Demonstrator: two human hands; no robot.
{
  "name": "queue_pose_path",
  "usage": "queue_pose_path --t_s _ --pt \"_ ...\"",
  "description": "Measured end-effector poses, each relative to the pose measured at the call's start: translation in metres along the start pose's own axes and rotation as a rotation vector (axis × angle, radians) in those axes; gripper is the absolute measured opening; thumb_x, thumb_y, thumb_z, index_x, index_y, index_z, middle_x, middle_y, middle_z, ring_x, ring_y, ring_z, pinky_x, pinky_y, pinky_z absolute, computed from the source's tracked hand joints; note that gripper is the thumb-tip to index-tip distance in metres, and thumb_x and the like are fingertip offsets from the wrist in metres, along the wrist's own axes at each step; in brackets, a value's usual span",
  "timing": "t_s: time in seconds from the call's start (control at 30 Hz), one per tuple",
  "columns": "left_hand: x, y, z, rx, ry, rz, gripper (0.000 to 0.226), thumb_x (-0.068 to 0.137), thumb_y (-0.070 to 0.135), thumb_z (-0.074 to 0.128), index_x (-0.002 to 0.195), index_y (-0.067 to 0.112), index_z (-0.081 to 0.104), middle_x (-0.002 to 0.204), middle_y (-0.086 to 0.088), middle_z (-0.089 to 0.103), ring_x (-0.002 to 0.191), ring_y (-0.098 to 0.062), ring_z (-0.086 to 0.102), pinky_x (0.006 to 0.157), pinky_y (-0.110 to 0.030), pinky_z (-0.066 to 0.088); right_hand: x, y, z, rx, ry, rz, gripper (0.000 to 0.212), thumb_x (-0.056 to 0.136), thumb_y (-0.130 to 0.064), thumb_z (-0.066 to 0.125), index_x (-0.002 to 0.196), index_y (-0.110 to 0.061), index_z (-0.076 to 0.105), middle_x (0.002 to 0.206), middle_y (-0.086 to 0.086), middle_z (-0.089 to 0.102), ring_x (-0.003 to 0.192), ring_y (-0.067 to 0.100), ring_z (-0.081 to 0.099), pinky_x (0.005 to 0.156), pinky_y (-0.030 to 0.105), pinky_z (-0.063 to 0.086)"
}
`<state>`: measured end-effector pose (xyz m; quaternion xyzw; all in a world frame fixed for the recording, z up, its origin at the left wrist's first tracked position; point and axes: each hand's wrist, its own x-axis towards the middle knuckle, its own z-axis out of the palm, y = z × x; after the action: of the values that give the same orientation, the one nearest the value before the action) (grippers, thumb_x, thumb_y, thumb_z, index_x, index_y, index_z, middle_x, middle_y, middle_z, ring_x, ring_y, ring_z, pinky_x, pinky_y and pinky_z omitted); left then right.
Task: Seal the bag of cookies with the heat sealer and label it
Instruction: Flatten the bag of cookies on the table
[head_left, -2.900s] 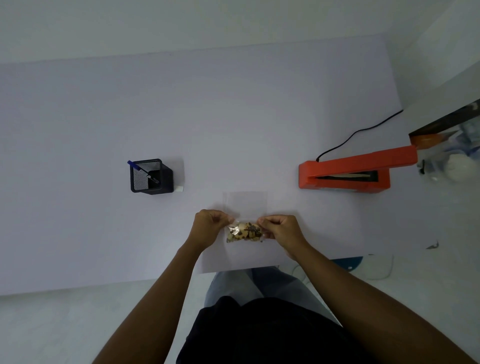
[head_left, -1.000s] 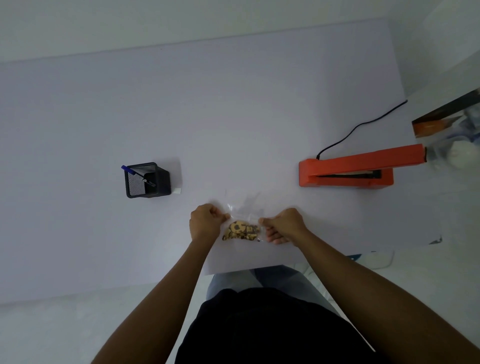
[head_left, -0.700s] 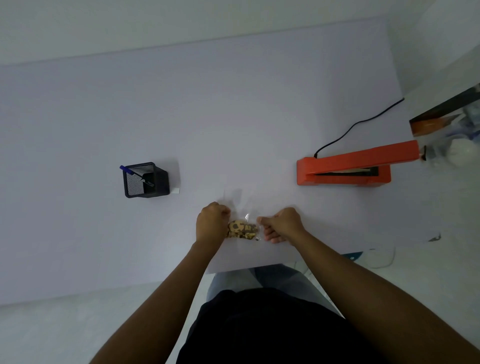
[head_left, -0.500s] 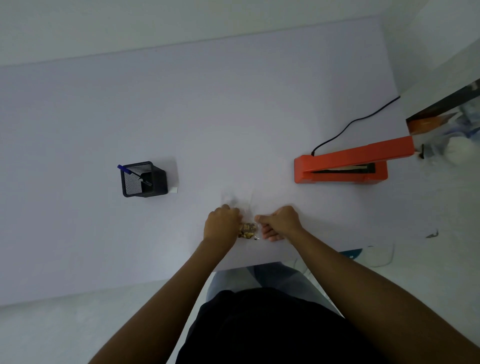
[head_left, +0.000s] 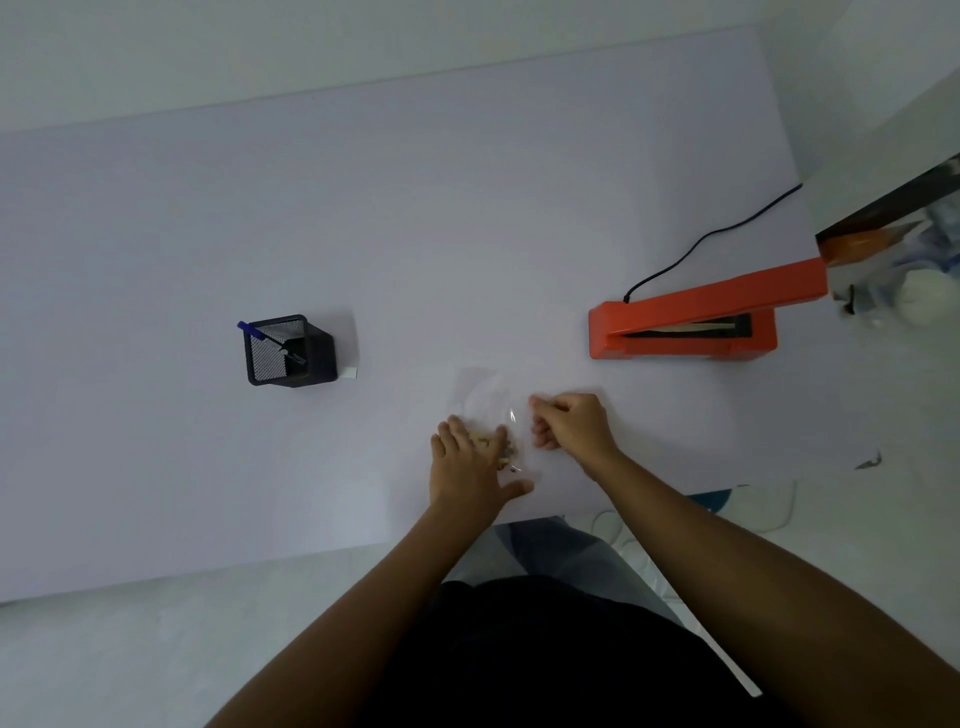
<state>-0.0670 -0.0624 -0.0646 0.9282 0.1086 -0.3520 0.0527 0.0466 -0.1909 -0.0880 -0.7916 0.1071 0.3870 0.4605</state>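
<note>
Currently nothing is sealed or labelled. Toward the surface's left side, a mesh pen holder is standing with a pen inside and a small white item, possibly a label, just beside it. Near the front edge, the left hand is lying flat, fingers straight, pressing the cookies in the clear bag. The right hand, fingers curled, is seemingly pinching the bag's right edge; I cannot tell for certain. Toward the right edge, the orange heat sealer is sitting with its arm raised, corded, untouched. Walls are looking plain white.
</note>
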Motion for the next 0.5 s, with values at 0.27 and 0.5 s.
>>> queue_pose_path --t_s 0.27,0.5 --pt "0.000 0.009 -0.003 0.032 -0.021 -0.004 0.110 0.071 0.091 0.033 0.155 0.030 -0.003 0.156 -0.036 0.001 0.144 -0.055 0.007 0.118 -0.058 0.014 0.003 -0.016 0.019 0.263 -0.321 -0.051 0.035 0.102 -0.028 0.053 0.106 0.002 0.071 0.097 0.017 0.077 0.091 0.029 0.076 0.086 0.036 0.061" --pt "0.001 0.007 -0.002 0.024 -0.056 0.026 0.117 0.064 0.095 0.034 0.154 0.033 -0.009 0.155 -0.039 -0.005 0.144 -0.056 -0.002 0.119 -0.059 0.008 0.026 -0.025 0.017 0.156 -0.392 -0.019 0.037 0.102 -0.028 0.052 0.108 0.004 0.070 0.097 0.017 0.077 0.091 0.028 0.076 0.093 0.044 0.058"
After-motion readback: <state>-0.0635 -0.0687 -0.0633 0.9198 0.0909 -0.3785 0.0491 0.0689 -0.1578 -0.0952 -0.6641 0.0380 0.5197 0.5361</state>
